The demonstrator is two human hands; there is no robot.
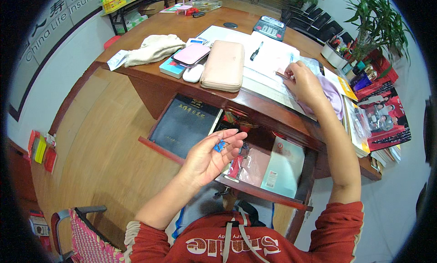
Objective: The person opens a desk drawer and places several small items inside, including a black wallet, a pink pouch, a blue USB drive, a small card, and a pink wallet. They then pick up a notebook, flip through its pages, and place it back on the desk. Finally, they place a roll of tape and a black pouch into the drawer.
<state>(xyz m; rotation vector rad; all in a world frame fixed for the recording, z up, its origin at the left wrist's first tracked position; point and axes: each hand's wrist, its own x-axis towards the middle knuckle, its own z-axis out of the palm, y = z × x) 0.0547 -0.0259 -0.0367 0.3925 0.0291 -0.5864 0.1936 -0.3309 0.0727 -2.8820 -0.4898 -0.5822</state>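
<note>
My left hand (213, 157) is palm up above the pulled-out desk drawer (273, 199), fingers loosely curled. A small blue object (219, 146) with dark bits lies in its palm; its kind is too small to tell. Over the white papers (273, 51) on the desk, the fingertips of my right hand (304, 80) pinch a small flat pinkish-brown piece (282, 74). Left of that hand lie a pale pink zip wallet (223, 66) and a black-and-white pen (256, 51). Inside the drawer are a dark blue notebook (184, 126), a pale green booklet (285, 167) and a pink packet (254, 165).
A pink case (192, 54), a white rounded case (193, 73) and a cream cloth (155, 49) sit on the desk's left. At the back is a calculator (269, 28). A lilac cloth (330, 95) and stacked papers (355, 126) line the right. A chair (88, 232) stands lower left.
</note>
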